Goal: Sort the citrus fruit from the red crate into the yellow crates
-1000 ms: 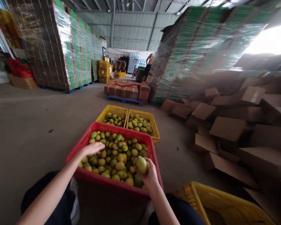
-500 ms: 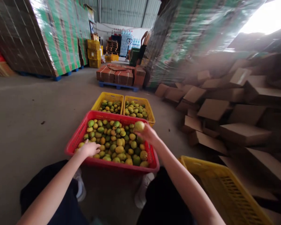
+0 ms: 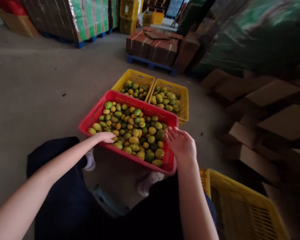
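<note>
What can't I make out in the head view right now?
All in the head view:
- Left hand: its own back hides whether the fingers grip any fruit.
- Deeper fruit in the red crate: covered by the top layer.
- Empty-handed or not, left only; the right palm shows bare.
- Near yellow crate: cut off by the bottom edge.

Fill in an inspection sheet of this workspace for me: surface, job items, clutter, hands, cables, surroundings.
Surface: grey floor, with small dark specks.
Job items: red crate heaped with green and yellow fruit; two yellow crates of fruit beyond it.
Clutter: cardboard boxes strewn at right, blurred.
Left hand: at the red crate's near side, by the fruit; grip unclear.
Right hand: open, palm up, by the crate's right side; no fruit seen in it.
Cables: nothing seen.
Surroundings: another yellow crate at lower right; brown cartons on a blue pallet; wrapped stack behind.
</note>
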Demonstrator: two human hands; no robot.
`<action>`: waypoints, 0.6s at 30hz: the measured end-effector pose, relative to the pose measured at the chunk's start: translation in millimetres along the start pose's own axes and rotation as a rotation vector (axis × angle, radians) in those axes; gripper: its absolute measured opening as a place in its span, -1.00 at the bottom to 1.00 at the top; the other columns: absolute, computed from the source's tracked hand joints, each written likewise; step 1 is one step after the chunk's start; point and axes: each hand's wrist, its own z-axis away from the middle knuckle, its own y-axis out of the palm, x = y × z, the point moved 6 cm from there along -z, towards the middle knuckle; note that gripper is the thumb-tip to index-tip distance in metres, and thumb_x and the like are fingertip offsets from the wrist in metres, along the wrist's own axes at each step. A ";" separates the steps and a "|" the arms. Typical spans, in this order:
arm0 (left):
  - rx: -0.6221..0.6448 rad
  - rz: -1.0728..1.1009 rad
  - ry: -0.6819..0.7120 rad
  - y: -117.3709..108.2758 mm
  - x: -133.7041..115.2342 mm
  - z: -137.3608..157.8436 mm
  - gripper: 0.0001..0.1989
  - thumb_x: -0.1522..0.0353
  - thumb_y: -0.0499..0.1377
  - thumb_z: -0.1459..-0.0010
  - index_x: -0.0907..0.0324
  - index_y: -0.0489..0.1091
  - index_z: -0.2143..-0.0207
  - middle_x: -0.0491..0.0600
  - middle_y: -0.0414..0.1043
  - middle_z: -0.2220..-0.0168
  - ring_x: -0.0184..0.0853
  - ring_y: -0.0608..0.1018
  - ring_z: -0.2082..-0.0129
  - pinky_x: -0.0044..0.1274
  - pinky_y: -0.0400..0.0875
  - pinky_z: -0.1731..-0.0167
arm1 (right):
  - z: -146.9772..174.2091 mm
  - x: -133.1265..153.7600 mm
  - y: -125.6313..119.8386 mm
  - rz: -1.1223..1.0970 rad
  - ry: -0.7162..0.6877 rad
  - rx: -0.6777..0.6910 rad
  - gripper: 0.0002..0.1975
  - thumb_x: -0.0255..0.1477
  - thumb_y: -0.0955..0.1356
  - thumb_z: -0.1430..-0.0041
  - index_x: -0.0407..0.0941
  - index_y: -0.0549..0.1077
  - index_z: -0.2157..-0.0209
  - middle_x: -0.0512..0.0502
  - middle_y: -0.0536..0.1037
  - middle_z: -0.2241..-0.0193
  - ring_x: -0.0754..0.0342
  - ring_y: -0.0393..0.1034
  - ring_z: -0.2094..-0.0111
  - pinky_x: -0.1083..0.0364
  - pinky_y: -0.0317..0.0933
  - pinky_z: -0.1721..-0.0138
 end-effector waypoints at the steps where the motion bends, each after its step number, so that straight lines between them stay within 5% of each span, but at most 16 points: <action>1: 0.023 -0.025 0.009 8.5 -5.5 -11.3 -0.81 0.45 0.27 0.17 0.12 0.48 0.40 0.00 0.55 0.18 -0.16 0.50 0.07 -0.48 0.26 -0.02 | -0.5 0.9 -2.6 -0.016 0.013 -0.022 -0.87 -0.57 0.25 0.09 -0.13 0.37 0.43 -0.06 0.54 0.46 0.11 0.48 0.38 0.14 0.37 0.33; 7: -0.030 -0.182 0.008 53.5 -46.2 -85.2 -0.52 0.20 0.15 -0.10 0.24 0.29 -0.04 0.19 0.27 -0.14 -0.11 0.37 -0.10 -0.44 0.22 -0.05 | 0.3 -4.6 0.5 -0.063 0.086 0.011 -0.88 -0.58 0.25 0.07 -0.15 0.38 0.46 -0.07 0.53 0.49 0.12 0.43 0.45 0.16 0.31 0.45; 13: -0.156 -0.274 -0.045 89.5 -82.0 -118.2 -0.45 0.19 0.16 -0.10 0.33 0.20 -0.06 0.37 0.25 -0.10 0.07 0.35 -0.10 -0.29 0.24 0.01 | -4.4 2.6 14.0 -0.060 0.060 0.094 -0.90 -0.57 0.26 0.06 -0.15 0.41 0.50 -0.06 0.52 0.55 0.12 0.41 0.52 0.16 0.29 0.48; 18: -0.102 -0.285 -0.038 81.3 -77.3 -114.4 -0.51 0.21 0.20 -0.04 0.30 0.30 0.02 0.35 0.34 -0.02 0.08 0.39 -0.06 -0.31 0.27 0.05 | -7.0 -3.9 17.4 -0.059 0.092 0.077 -0.88 -0.58 0.25 0.05 -0.15 0.39 0.54 -0.04 0.52 0.61 0.13 0.39 0.59 0.18 0.28 0.52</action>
